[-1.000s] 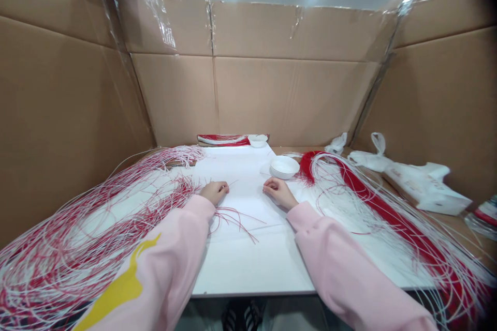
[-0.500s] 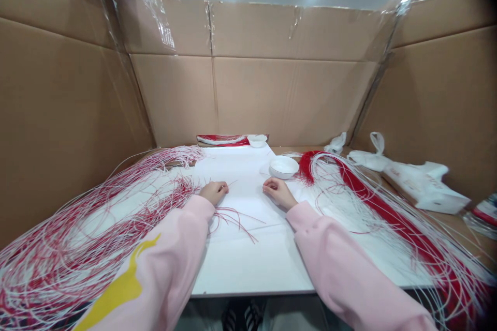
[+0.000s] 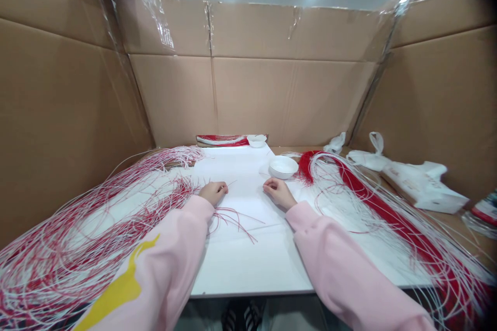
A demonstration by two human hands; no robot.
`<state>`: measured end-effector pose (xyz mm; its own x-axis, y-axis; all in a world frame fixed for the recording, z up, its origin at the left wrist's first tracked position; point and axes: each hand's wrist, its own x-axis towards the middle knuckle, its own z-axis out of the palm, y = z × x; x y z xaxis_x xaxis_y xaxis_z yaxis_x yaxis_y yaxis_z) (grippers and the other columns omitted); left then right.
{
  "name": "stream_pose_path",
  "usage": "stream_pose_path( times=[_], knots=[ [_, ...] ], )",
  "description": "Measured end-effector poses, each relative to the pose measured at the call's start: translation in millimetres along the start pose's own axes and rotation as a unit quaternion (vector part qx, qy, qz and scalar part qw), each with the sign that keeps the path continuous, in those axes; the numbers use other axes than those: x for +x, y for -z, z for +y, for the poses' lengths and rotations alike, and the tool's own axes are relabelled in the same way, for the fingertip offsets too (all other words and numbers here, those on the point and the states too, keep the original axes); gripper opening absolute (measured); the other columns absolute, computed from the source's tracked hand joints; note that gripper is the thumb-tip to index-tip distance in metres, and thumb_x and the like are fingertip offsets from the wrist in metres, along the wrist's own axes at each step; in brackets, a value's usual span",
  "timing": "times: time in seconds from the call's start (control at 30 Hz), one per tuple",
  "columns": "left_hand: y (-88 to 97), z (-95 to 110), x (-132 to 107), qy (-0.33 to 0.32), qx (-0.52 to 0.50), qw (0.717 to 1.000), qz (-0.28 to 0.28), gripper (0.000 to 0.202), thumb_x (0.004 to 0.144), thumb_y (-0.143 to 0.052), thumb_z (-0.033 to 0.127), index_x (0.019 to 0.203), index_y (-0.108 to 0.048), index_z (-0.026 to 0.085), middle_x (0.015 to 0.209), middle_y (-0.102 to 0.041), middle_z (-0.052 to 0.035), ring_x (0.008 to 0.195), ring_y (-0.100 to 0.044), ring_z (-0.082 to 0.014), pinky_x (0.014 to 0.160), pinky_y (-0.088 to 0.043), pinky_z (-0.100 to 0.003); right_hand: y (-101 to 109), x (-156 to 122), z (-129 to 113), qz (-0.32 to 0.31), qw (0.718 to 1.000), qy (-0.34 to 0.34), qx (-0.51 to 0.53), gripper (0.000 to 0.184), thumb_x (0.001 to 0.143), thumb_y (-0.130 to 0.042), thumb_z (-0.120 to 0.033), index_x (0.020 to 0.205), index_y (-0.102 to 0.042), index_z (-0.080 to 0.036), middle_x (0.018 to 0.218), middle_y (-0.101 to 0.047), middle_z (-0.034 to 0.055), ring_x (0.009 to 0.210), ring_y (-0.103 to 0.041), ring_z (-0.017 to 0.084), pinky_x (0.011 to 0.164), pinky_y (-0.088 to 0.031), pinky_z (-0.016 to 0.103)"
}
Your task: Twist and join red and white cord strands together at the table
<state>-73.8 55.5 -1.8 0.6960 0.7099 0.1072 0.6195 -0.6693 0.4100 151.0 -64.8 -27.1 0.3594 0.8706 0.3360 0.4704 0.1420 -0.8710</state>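
My left hand (image 3: pixel 214 193) is closed in a pinch above the white sheet, and a thin cord end (image 3: pixel 232 183) sticks out past its fingertips. Below that wrist, several loose red cord ends (image 3: pixel 237 218) fan out over the sheet. To the right, my right hand (image 3: pixel 279 193) is pinched too, thumb against fingers. Whatever lies between those fingers is too small to make out. A gap of bare white paper (image 3: pixel 245 201) separates the two hands. Just beyond my right hand stands a white bowl (image 3: pixel 283 167).
Long red-and-white cords (image 3: pixel 97 217) sprawl across the left side. On the right lie a red bundle (image 3: pixel 368 196) and loose white cords (image 3: pixel 404 217). White plastic bags (image 3: pixel 425 186) sit farther right. A second bowl (image 3: pixel 257 140) stands at the back, before cardboard walls (image 3: pixel 248 93).
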Motion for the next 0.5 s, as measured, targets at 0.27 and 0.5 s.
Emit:
stream_pose_path(
  times=[0.27,0.5],
  knots=[
    [0.9,1.1,-0.7,-0.001,0.005,1.000,-0.002,0.027,0.079,-0.037,0.030,0.077,-0.062,0.020,0.059,-0.055,-0.0001,0.059,-0.048,-0.0123,0.057,-0.028,-0.021,15.0,1.1,-13.5,0.002,0.996,0.048,-0.077,0.012,0.071,-0.050,-0.023,0.071,-0.055,-0.012,0.069,-0.060,0.0054,0.065,-0.056,0.014,0.059,-0.043,0.024],
    [-0.4,0.0,0.1,0.001,0.014,1.000,-0.001,0.026,0.080,-0.038,0.030,0.078,-0.062,0.021,0.065,-0.058,-0.0005,0.062,-0.050,-0.0124,0.057,-0.029,-0.021,38.9,-7.0,-32.1,-0.067,0.971,0.115,-0.200,0.009,0.071,-0.053,-0.014,0.073,-0.062,-0.015,0.071,-0.062,0.0029,0.067,-0.055,0.013,0.066,-0.040,0.024]
  ],
)
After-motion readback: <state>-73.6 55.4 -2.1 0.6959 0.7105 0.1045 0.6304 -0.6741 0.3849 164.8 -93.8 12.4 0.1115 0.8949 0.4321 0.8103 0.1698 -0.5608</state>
